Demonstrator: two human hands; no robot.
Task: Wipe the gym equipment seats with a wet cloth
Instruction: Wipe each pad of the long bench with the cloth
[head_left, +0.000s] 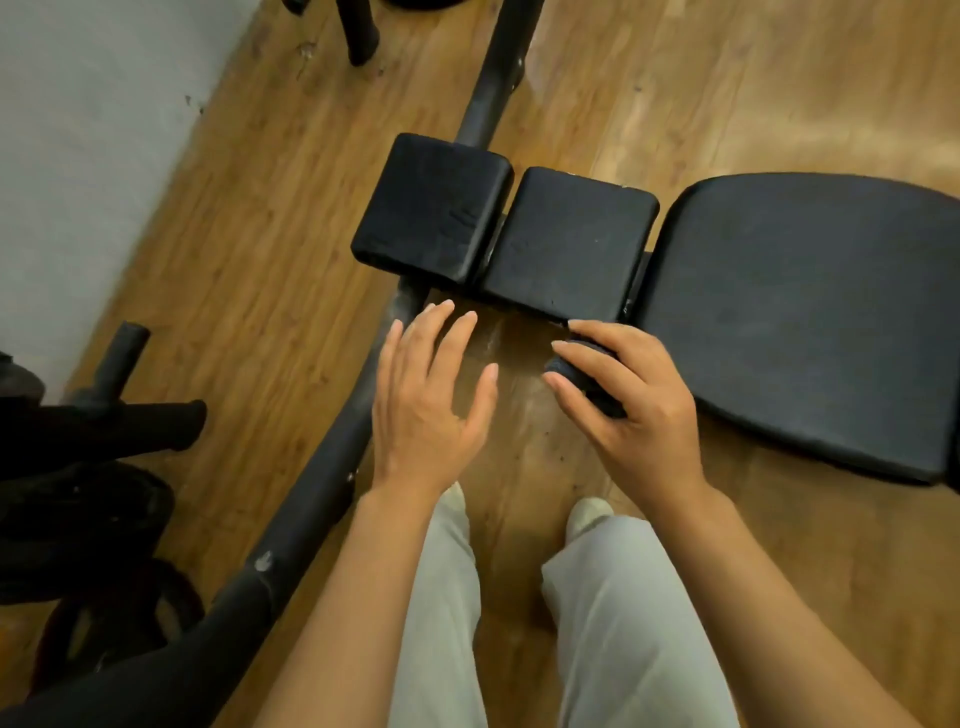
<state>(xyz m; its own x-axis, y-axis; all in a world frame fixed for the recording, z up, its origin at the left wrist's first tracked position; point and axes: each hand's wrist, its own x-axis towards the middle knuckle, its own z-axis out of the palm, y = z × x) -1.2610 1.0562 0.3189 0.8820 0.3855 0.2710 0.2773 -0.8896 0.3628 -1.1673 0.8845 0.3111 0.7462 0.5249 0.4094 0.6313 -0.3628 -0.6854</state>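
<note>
Stood over the bench with the right hand curled round a balled dark cloth just beside the seat pad, left hand spread and holding nothing; best unfolded flat, then swept in overlapping strokes.

Matt black vinyl seat pads, glossy wood-grain floor

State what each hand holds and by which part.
The right hand grips a dark wadded cloth, fingers curled over its top. The left hand holds nothing, fingers spread.
</note>
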